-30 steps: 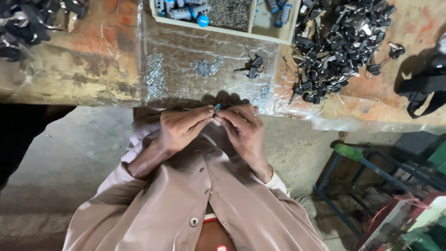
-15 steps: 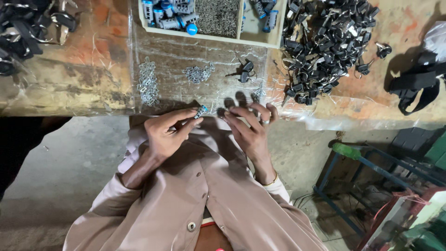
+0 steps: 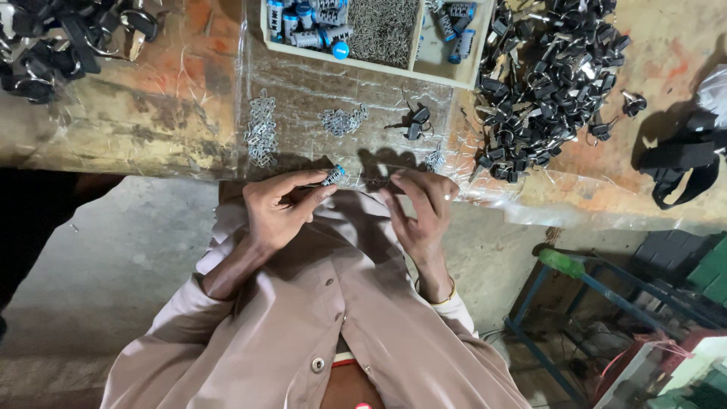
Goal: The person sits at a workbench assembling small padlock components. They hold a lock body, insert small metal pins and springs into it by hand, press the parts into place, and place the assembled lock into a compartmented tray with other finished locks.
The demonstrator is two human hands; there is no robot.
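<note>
My left hand (image 3: pixel 279 208) pinches a small metal cylinder with a blue tip (image 3: pixel 332 175) between thumb and fingers, just below the workbench edge. My right hand (image 3: pixel 421 208) is beside it, a little apart, fingers curled with the fingertips together; whether it holds a tiny part I cannot tell. Right above the hands, on the clear plastic sheet (image 3: pixel 303 83), lie small heaps of metal clips (image 3: pixel 261 129), a second heap of clips (image 3: pixel 342 120) and two black keys (image 3: pixel 416 121).
A partitioned tray (image 3: pixel 447 76) at the bench's far side holds blue-capped cylinders and small pins. A big heap of black-headed keys (image 3: pixel 549 68) lies right, more black parts (image 3: pixel 53 45) far left. A black strap (image 3: pixel 681 163) lies far right. A blue metal frame (image 3: pixel 575 303) stands on the floor.
The hands have drawn apart; one second ago they met on the small cylinder, now the left one alone holds it. The view has shifted slightly toward the bench.
</note>
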